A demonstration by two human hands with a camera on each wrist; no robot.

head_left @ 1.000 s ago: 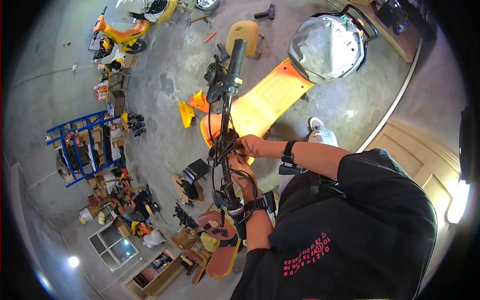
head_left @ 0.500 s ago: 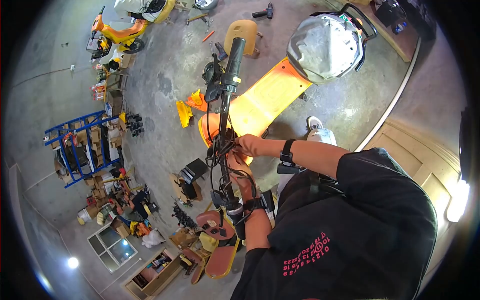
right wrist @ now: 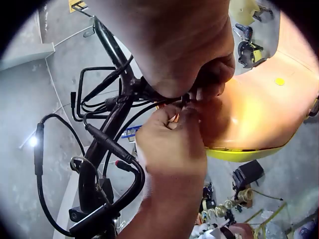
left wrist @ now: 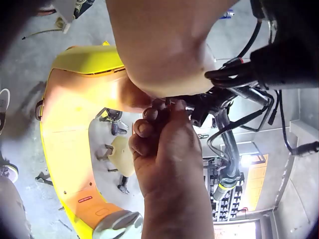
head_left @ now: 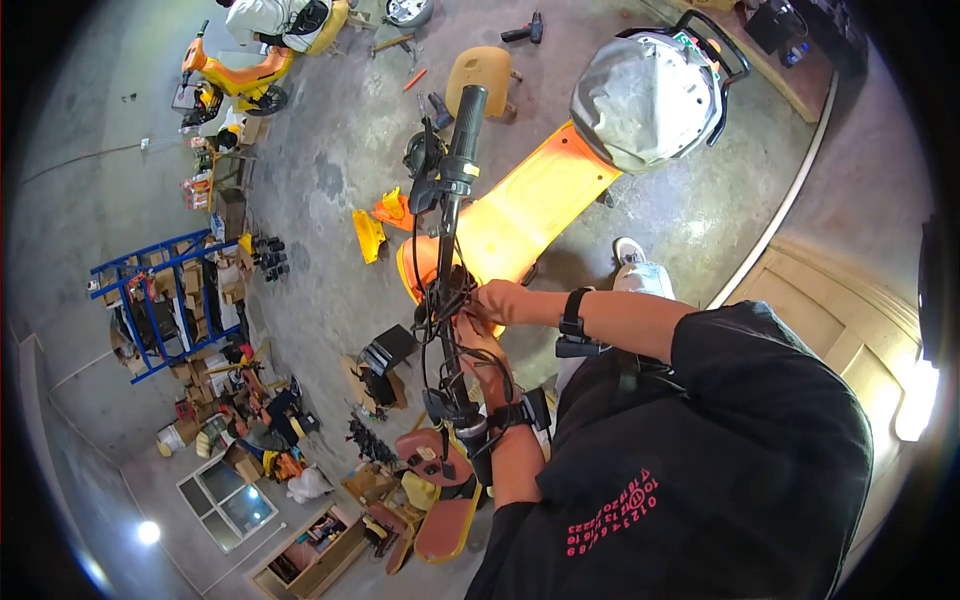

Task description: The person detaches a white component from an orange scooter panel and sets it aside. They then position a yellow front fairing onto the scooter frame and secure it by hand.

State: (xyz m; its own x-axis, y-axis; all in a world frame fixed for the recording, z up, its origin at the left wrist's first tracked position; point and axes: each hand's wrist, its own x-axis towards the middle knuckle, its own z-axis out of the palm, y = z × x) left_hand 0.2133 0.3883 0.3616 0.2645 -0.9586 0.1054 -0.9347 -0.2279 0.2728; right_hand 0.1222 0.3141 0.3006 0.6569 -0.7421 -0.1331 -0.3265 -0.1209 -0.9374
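Observation from beside the orange scooter: both of the person's hands are working at the middle of the handlebar, where a tangle of black wires is gathering against the stem.

The right hand is reaching in from the seat side. Its fingertips are pinching into the wires. The left hand is coming up from below, with its fingers curling round the same bundle. The two sets of fingertips are touching, and the wrist views show a small piece between them, too small to identify. A loose plug is hanging unattached below the bar.

Change over the last second: neither hand is shifting along the bar and neither is letting go. The far grip is sitting slightly higher in view, consistent with the head camera drifting rather than the bar turning.

Assessment: the fine finger work at this one junction is continuing, with nothing separated or released so far. A blue rack is standing well apart by the wall.
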